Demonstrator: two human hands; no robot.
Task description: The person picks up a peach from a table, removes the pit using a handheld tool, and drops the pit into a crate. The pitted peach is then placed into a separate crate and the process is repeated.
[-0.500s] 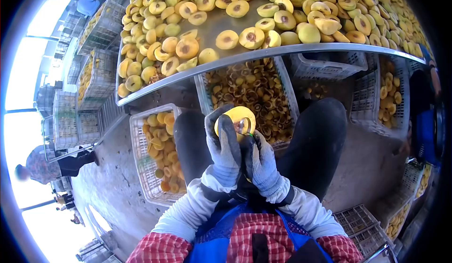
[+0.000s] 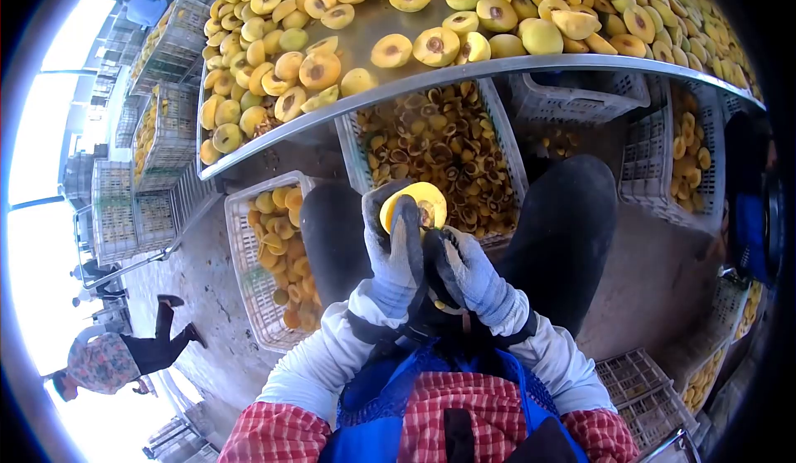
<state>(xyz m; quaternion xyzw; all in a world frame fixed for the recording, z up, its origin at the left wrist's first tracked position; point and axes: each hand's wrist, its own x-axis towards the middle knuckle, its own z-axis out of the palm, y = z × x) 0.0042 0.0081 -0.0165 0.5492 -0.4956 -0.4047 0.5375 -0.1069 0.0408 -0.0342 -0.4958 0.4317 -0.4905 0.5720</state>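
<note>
1. From where I stand, the fruit half (image 2: 429, 198) looks light and firm enough to keep its shape, though I'd expect the flesh to bruise under a hard squeeze. The cut face is probably juicy and slippery.
2. The best hold, I'd judge, is the rounded outer side cupped in fingers, thumb on the rim, with the middle left free.
3. That is roughly how the gloved left hand (image 2: 393, 239) has it: wrapped round the side, thumb laid across the edge.
4. The gloved right hand (image 2: 466, 271) is curled just below the fruit; I can't tell whether it grips anything.
5. The half is bright yellow, with a brownish hollow near the centre of its cut face.
6. It is held up before the knees, near the crate of dark-centred pieces (image 2: 503, 135) and short of the surface (image 2: 361, 47) heaped with similar halves.
</note>
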